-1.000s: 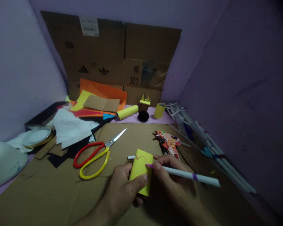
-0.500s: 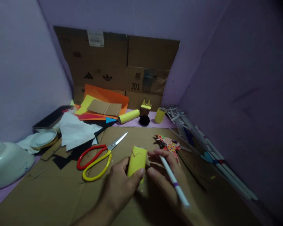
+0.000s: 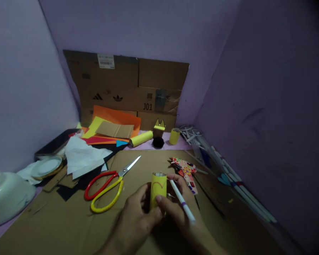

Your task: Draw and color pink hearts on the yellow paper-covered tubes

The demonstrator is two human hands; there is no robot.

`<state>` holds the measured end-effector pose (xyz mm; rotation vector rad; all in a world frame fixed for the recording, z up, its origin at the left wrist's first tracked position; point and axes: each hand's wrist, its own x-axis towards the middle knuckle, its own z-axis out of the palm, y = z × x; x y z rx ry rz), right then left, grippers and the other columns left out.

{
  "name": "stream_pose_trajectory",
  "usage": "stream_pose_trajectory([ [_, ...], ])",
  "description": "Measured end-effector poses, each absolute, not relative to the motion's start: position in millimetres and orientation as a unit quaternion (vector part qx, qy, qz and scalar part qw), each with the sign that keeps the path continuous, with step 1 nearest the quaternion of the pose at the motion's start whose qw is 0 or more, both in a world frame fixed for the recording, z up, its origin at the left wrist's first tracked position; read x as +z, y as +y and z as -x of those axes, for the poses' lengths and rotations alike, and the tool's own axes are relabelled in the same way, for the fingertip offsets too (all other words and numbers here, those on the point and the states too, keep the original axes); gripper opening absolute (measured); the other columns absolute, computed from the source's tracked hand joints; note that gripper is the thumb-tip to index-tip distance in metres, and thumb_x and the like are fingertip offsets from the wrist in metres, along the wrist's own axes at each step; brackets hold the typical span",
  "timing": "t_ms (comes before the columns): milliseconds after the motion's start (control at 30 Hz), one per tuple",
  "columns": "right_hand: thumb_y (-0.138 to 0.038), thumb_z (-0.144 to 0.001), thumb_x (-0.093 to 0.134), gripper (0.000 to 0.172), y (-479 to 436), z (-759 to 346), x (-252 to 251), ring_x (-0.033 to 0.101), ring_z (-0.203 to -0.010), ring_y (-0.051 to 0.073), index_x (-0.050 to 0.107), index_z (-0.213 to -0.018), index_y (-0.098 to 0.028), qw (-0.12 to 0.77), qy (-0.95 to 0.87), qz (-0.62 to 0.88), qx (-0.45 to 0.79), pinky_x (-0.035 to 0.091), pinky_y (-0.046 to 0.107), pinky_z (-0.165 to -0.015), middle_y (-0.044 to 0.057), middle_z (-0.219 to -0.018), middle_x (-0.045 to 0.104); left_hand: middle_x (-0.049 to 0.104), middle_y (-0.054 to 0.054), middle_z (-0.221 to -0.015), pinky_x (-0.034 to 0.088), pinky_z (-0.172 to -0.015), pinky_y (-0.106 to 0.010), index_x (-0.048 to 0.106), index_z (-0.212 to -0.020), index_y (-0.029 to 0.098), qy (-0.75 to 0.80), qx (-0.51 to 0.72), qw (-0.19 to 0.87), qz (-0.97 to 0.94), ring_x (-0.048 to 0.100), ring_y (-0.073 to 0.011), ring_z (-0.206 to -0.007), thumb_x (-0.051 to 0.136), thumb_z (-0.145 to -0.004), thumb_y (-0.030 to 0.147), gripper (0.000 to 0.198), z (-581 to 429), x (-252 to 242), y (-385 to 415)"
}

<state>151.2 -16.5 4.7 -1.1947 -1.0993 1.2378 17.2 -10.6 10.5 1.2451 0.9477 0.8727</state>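
A short yellow paper tube stands upright in front of me, its top end facing up and a curved heart-like line drawn on its side. My left hand is wrapped round its left side, thumb across the lower front. The thumb of my right hand presses on the tube's front. Between the fingers of that same hand slants a white marker with a purple band. To the left lie scissors with one red and one yellow handle, their blades spread slightly. Flower-patterned paper lies beyond my right hand.
At the back stand a yellow-topped piece with two pointed ears, a black round piece and another yellow tube. A longer yellow roll lies beside them. White bowl at left; rolled paper sticks along the right wall.
The yellow tube has turned more upright, and its drawn line now faces me more. My right hand has moved in to touch the tube, still holding the marker. The view has tilted slightly up.
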Motion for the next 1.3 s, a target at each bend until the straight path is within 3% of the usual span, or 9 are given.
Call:
stream_pose_trajectory([
  [100,-0.019,-0.061,0.071,0.042,-17,-151,5,0.059,-0.072,0.018,0.046,-0.094,-0.022,0.531,-0.421,0.489,0.549,0.048,0.027,-0.064,-0.001,-0.079,0.061,0.069,-0.011,-0.095,0.049,-0.076,-0.031,0.059,-0.102,0.011,0.402,0.371,0.677,-0.493,0.063,-0.0241,-0.085,0.068,-0.063,0.024,0.042,-14,8,-8],
  [233,-0.013,-0.056,0.070,0.041,-16,-149,0,0.054,-0.065,0.015,0.045,-0.087,-0.022,0.529,-0.386,0.474,0.589,0.044,0.025,-0.059,-0.004,-0.070,0.057,0.069,-0.010,-0.076,0.047,-0.061,-0.028,0.063,-0.091,0.007,0.432,0.351,0.686,-0.468,0.062,-0.0204,-0.068,0.067,-0.062,0.023,0.034,-15,7,-9],
  [400,-0.011,-0.056,0.069,0.040,-17,-148,0,0.054,-0.065,0.015,0.045,-0.085,-0.022,0.522,-0.373,0.475,0.602,0.043,0.025,-0.058,-0.005,-0.069,0.056,0.068,-0.007,-0.084,0.048,-0.067,-0.027,0.060,-0.096,0.010,0.380,0.356,0.713,-0.470,0.061,-0.0183,-0.074,0.066,-0.063,0.022,0.036,-15,7,-9],
  [500,-0.011,-0.059,0.069,0.039,-20,-147,4,0.054,-0.062,0.015,0.044,-0.085,-0.023,0.520,-0.373,0.471,0.607,0.044,0.025,-0.057,-0.006,-0.069,0.055,0.066,-0.006,-0.082,0.046,-0.050,-0.022,0.056,-0.100,0.011,0.393,0.324,0.726,-0.462,0.060,-0.0149,-0.063,0.066,-0.063,0.025,0.041,-15,3,-8],
  [767,-0.051,-0.072,0.066,0.038,-9,-174,10,0.062,-0.081,0.022,0.058,-0.093,-0.020,0.589,-0.399,0.531,0.461,0.048,0.033,-0.074,0.006,-0.087,0.067,0.063,-0.004,-0.060,0.041,-0.036,-0.018,0.052,-0.089,0.011,0.441,0.335,0.714,-0.427,0.056,-0.0123,-0.044,0.067,-0.063,0.033,0.036,-15,-6,-3],
  [900,-0.062,-0.081,0.046,0.050,-11,-184,5,0.055,-0.052,0.016,0.068,-0.088,-0.017,0.603,-0.389,0.532,0.449,0.045,0.028,-0.053,0.001,-0.057,0.059,0.060,-0.002,-0.056,0.040,-0.034,-0.017,0.051,-0.084,0.012,0.448,0.295,0.725,-0.432,0.053,-0.0098,-0.041,0.067,-0.063,0.032,0.033,-16,-7,0],
  [1000,-0.055,-0.078,0.054,0.040,-16,-178,1,0.048,-0.045,0.014,0.069,-0.077,-0.018,0.566,-0.429,0.543,0.449,0.038,0.024,-0.043,-0.002,-0.047,0.051,0.060,-0.002,-0.059,0.042,-0.034,-0.017,0.051,-0.089,0.011,0.446,0.275,0.727,-0.444,0.053,-0.0097,-0.042,0.067,-0.063,0.031,0.037,-16,-7,2],
  [1167,-0.038,-0.066,0.068,0.020,-22,-159,5,0.049,-0.044,0.013,0.063,-0.060,-0.019,0.535,-0.454,0.595,0.392,0.038,0.022,-0.043,-0.001,-0.049,0.056,0.060,-0.002,-0.063,0.042,-0.032,-0.016,0.054,-0.090,0.012,0.447,0.254,0.737,-0.439,0.052,-0.0086,-0.040,0.067,-0.062,0.028,0.035,-17,-8,7],
  [1300,-0.038,-0.066,0.066,0.017,-23,-159,7,0.057,-0.049,0.018,0.071,-0.065,-0.022,0.533,-0.496,0.597,0.336,0.043,0.025,-0.046,0.004,-0.057,0.066,0.062,-0.003,-0.068,0.041,-0.032,-0.015,0.055,-0.093,0.012,0.449,0.256,0.744,-0.423,0.052,-0.0079,-0.039,0.069,-0.060,0.028,0.039,-17,-9,8],
])
